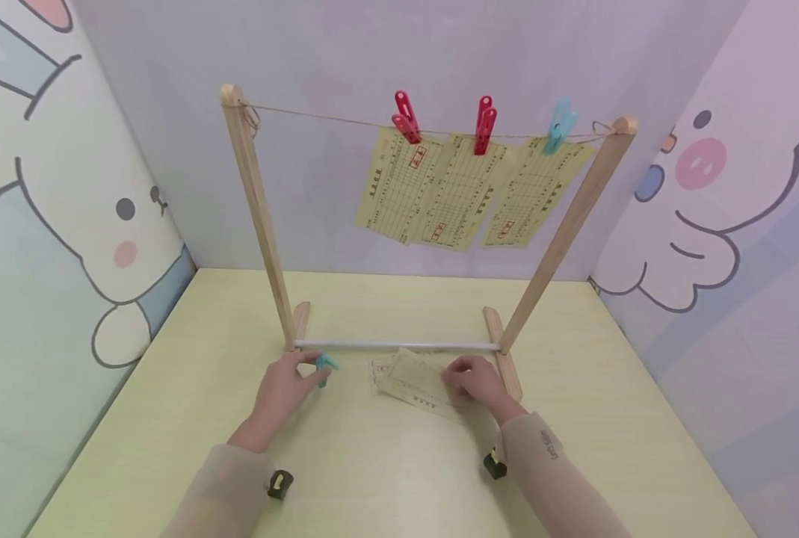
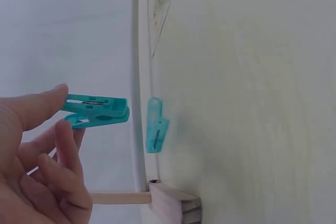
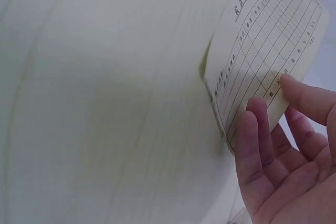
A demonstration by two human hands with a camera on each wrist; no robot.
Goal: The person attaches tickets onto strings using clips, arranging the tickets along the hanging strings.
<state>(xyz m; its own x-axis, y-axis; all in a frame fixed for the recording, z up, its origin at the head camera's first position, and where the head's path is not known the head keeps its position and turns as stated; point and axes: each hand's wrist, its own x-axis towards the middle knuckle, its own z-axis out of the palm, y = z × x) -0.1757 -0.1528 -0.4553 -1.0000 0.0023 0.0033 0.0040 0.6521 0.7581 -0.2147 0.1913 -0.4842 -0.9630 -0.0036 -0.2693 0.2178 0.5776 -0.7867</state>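
My left hand [image 1: 282, 390] pinches a teal clothespin [image 2: 97, 109] by its handle ends, between thumb and fingers. A second teal clothespin [image 2: 156, 127] lies on the table just beyond it in the left wrist view. My right hand [image 1: 478, 382] pinches the edge of a printed paper slip [image 3: 268, 45], thumb on one side and fingers on the other. That slip is tilted, partly raised off the table. Another slip [image 1: 379, 368] shows at its left, mostly covered by it. Three similar slips hang from a string, among them the left one [image 1: 399, 187].
A wooden frame with a left post [image 1: 258, 202] and right post [image 1: 567, 239] carries the string [image 1: 318, 114]. Two red clothespins [image 1: 484, 127] and a light blue clothespin [image 1: 560, 127] grip the hanging slips. A pale rod [image 1: 399, 345] joins the feet on the table [image 1: 372, 478].
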